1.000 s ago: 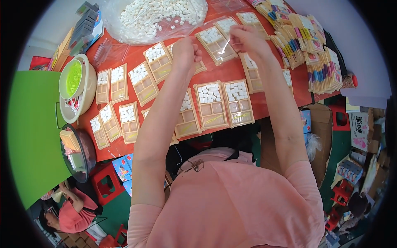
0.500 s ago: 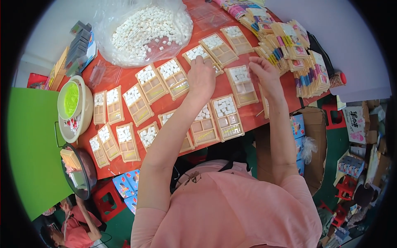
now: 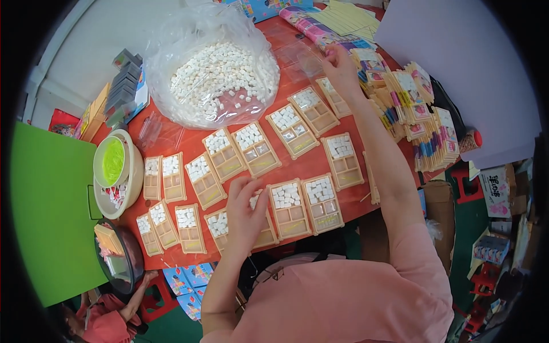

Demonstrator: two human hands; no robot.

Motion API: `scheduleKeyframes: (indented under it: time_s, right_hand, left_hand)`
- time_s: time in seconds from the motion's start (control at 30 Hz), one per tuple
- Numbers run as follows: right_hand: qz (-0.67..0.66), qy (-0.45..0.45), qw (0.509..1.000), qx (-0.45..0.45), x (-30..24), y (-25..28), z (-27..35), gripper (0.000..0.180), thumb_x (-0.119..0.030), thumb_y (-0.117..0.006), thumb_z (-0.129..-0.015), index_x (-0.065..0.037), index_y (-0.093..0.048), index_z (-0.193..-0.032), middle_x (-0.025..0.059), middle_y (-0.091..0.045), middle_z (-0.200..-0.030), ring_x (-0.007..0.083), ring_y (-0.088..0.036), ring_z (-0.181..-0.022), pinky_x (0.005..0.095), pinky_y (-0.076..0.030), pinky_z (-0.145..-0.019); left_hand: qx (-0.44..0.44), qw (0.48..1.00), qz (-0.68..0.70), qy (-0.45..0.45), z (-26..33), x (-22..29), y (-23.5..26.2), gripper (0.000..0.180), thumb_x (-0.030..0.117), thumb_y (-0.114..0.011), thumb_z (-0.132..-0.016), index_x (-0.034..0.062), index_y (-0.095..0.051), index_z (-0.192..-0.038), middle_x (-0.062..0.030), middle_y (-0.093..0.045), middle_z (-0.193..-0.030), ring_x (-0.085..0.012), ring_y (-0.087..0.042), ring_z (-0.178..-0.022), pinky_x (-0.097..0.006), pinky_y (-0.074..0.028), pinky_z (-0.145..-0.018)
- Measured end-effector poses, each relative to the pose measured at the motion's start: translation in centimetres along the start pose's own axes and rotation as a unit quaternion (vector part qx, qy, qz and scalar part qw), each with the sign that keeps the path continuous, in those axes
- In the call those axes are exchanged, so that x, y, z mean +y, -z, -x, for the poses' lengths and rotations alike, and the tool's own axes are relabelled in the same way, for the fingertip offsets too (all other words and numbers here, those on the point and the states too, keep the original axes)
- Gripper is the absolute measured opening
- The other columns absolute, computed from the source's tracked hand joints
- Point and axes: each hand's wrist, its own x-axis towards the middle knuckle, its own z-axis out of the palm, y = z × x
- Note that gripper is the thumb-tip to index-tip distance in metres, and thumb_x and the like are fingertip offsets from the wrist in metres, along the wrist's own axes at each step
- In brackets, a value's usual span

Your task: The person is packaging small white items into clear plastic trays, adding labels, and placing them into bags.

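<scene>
My left hand hovers over the near row of wooden compartment trays, its fingers loosely curved and apart. White cubes in the tray under it show between thumb and fingers. Farther back, my right hand reaches past the far trays beside the clear plastic pieces, thumb and fingertips pinched together; what they hold, if anything, I cannot make out. Close to my right forearm lies a tray with white cubes at its far end. A cube-filled tray with yellow-green strips lies right of my left hand.
A clear bag of white cubes stands at the back. Stacked wooden-edged packs crowd the right. A cream basin holds a bowl of green strips at left. Below sits a dark tub; a co-worker is at lower left.
My left hand has come back from a far-row tray to the near row. My right hand has moved away toward the far edge, its fingers now pinched. The whole view has shifted.
</scene>
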Motion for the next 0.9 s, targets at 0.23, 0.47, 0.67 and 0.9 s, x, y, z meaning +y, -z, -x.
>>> scheduleKeyframes:
  time_s: [0.23, 0.47, 0.67, 0.9]
  right_hand:
    - [0.333, 0.317, 0.888, 0.008, 1.3, -5.1, -5.0, 0.021, -0.009, -0.060, -0.084, -0.012, -0.067, -0.104, 0.0060, -0.068, -0.100, 0.0278, -0.059, -0.105, 0.0465, -0.038, -0.095]
    - [0.388, 0.350, 0.853, -0.024, 4.3, -4.6, -4.1, 0.016, -0.012, -0.060, -0.085, -0.013, -0.068, -0.099, 0.0073, -0.067, -0.104, 0.0268, -0.060, -0.105, 0.0456, -0.040, -0.096]
    - [0.206, -0.033, 0.950, -0.234, -0.7, 2.2, 4.3, 0.028, -0.024, -0.065, -0.089, -0.002, -0.066, -0.107, 0.0142, -0.067, -0.102, 0.0291, -0.065, -0.093, 0.0340, -0.051, -0.080]
    - [0.368, -0.021, 0.906, -0.208, -2.1, 0.3, 10.1, 0.077, -0.048, -0.072, -0.078, -0.003, -0.048, -0.135, 0.0202, -0.057, -0.126, 0.0351, -0.058, -0.115, 0.0448, -0.048, -0.094]
  left_hand:
    - [0.071, 0.987, 0.019, 0.140, 6.0, -2.2, 6.0, 0.019, 0.001, -0.064, -0.091, 0.0008, -0.065, -0.110, -0.0049, -0.057, -0.110, -0.0080, -0.057, -0.084, -0.021, -0.048, -0.070]
    - [0.097, 0.973, 0.069, 0.199, 6.8, -3.4, 6.6, 0.018, 0.004, -0.065, -0.092, 0.0001, -0.066, -0.110, -0.0049, -0.057, -0.107, -0.0070, -0.055, -0.080, -0.019, -0.045, -0.064]
    - [0.030, 0.984, 0.061, 0.164, 4.9, -1.6, 4.9, 0.018, 0.004, -0.062, -0.095, -0.0003, -0.065, -0.112, -0.0059, -0.058, -0.113, -0.0093, -0.057, -0.088, -0.021, -0.047, -0.074]
    - [-0.057, 0.992, 0.086, 0.069, 2.9, 1.2, 1.2, 0.019, 0.002, -0.066, -0.090, 0.0018, -0.067, -0.109, -0.0051, -0.060, -0.108, -0.0082, -0.056, -0.080, -0.021, -0.046, -0.066]
